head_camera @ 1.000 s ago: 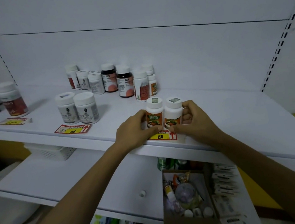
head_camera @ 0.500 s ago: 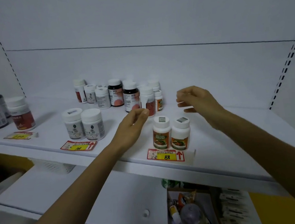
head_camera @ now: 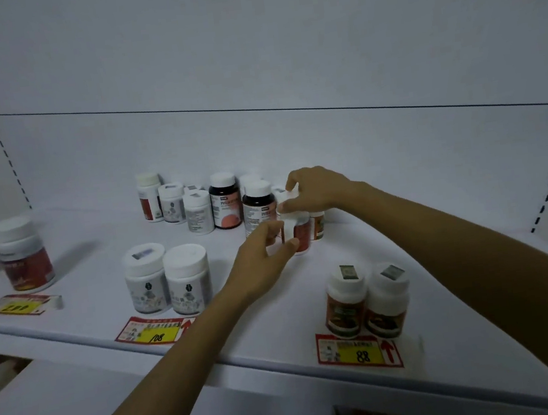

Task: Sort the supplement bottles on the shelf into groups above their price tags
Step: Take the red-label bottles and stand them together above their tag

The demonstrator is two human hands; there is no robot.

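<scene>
Bottles (head_camera: pixel 346 305): 2 above 88 tag (head_camera: pixel 359 352) | 2 above 108 tag (head_camera: pixel 153 332) | right fingers (head_camera: pixel 293 181) clamp 1 | left fingers (head_camera: pixel 268 231) unclear

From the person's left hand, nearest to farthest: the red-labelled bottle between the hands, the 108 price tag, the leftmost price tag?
1. red-labelled bottle: right beside it.
2. 108 price tag: front edge, leftward.
3. leftmost price tag: front edge too.

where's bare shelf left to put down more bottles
Bare shelf between the red-label jar and the 108-tag pair; more behind and right of the 88-tag pair. Crowded at the back cluster, where the right hand grips a white-capped bottle.
</scene>
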